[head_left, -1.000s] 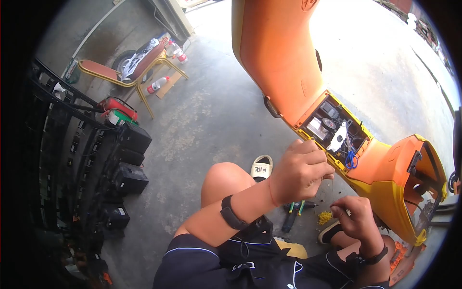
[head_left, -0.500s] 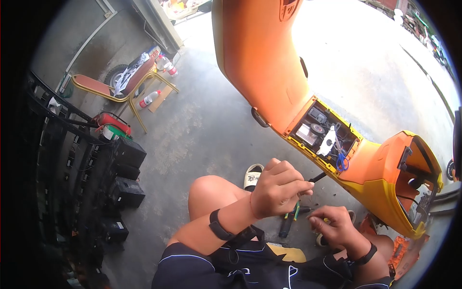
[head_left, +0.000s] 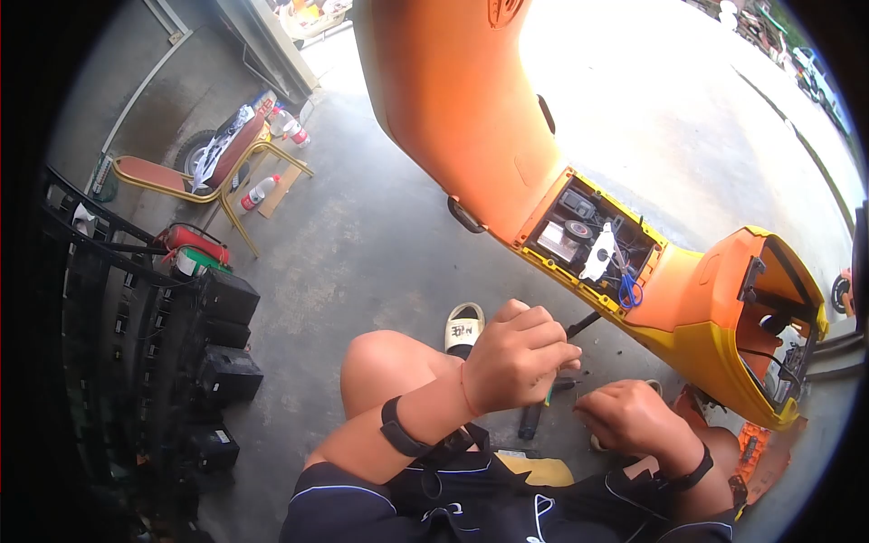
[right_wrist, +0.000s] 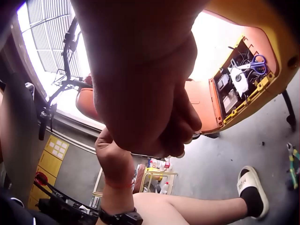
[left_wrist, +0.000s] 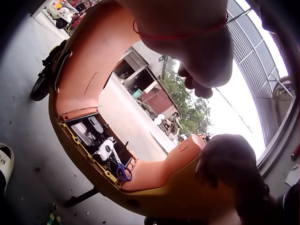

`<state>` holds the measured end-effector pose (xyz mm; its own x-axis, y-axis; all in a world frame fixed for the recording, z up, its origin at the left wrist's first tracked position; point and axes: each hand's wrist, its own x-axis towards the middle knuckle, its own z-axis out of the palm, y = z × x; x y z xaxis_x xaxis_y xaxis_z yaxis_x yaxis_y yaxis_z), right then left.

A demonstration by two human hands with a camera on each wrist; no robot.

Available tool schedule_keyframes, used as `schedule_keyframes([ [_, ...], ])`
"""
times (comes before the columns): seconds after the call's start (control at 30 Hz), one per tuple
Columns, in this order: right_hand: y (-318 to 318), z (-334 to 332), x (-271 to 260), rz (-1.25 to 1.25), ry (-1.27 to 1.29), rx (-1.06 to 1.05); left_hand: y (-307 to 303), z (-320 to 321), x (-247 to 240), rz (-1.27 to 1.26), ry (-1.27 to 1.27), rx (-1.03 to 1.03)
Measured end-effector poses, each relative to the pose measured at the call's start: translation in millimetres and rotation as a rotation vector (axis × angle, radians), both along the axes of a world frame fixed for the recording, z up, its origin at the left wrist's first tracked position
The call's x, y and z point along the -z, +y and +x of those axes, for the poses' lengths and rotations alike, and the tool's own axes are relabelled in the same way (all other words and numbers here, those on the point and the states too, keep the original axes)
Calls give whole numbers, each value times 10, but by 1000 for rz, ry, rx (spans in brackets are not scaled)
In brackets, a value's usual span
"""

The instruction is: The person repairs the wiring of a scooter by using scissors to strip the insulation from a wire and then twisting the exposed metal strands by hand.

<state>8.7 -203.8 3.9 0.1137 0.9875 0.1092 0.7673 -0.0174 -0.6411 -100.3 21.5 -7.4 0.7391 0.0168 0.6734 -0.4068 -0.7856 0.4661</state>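
My left hand (head_left: 518,357), with a red string at its wrist, is raised in front of the orange and yellow scooter body (head_left: 674,308), fingers curled. In the head view my right hand (head_left: 629,416) hangs lower and to the right, its fingers bent inward. A gap separates the hands, and no held object can be made out in either; their fingertips are partly hidden. Past them, an open compartment (head_left: 549,264) in the scooter body holds a white part (head_left: 598,253) and blue-handled scissors (head_left: 630,291). Both hands are clear of the body.
A sandal (head_left: 464,326) is on the foot beside the bent knee. A dark-handled tool (head_left: 529,422) lies on the floor below my left hand. Black boxes (head_left: 228,373), a red extinguisher (head_left: 195,241) and a chair (head_left: 154,174) stand at the left.
The head view has shifted, so the scooter sits further left. My right hand has turned, its back now more toward the head camera. My left hand stays raised with its fingers curled.
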Motion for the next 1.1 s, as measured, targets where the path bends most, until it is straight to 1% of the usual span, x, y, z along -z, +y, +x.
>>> schedule_keyframes([
  [0.03,-9,-56,-81,0,13,-73,12,24,31,45,74,-27],
  [0.1,-106,-18,-313,11,40,-60,-9,40,61,51,133,-23],
  [0.17,-275,169,-448,101,110,344,-45,67,44,41,170,65],
  [0.23,-275,298,-389,115,149,633,-100,54,8,-4,181,104],
  [0.27,-251,354,-252,103,173,631,-121,48,-13,-47,193,139],
  [0.3,-231,365,-158,6,138,593,-135,47,-25,-59,193,174],
  [0.33,-238,357,-20,-6,-22,421,-140,47,-31,-62,175,122],
  [0.37,-230,290,-15,-119,-29,264,-139,62,-35,-67,157,75],
  [0.4,-238,239,-27,-213,80,83,-125,72,-47,-25,203,42],
  [0.43,-258,166,-20,-142,182,-40,-97,84,-52,22,245,3],
  [0.47,-282,151,-130,-115,235,-45,-86,90,-36,59,308,12],
  [0.5,-312,159,-295,-84,293,-60,-110,103,-23,55,307,37],
  [0.57,-408,306,-549,10,410,205,-159,96,-21,42,367,141],
  [0.6,-461,376,-456,63,417,402,-181,92,-37,18,377,191],
  [0.63,-438,442,-457,-37,418,543,-198,83,-52,22,378,199],
  [0.7,-438,488,-214,-131,276,439,-216,78,-81,-73,319,129],
  [0.73,-434,458,-189,-219,258,230,-184,103,-70,-69,318,140],
  [0.77,-405,406,-171,-306,238,18,-126,130,-36,0,381,101],
  [0.8,-378,332,-101,-237,413,-122,-91,149,-9,70,442,60],
  [0.83,-371,287,-144,-156,444,-185,-103,167,9,72,440,63],
  [0.9,-401,373,-332,39,572,-34,-176,162,43,101,473,208],
  [0.93,-451,442,-315,14,643,213,-194,157,32,98,473,208],
  [0.97,-488,519,-272,-9,706,463,-213,156,8,33,462,216],
  [1.0,-450,606,-221,-61,495,578,-231,162,-7,-31,449,227],
  [1.03,-448,594,-131,-59,494,585,-215,172,-3,-29,448,234],
  [1.1,-444,507,20,-206,158,184,-113,201,32,-65,495,29],
])
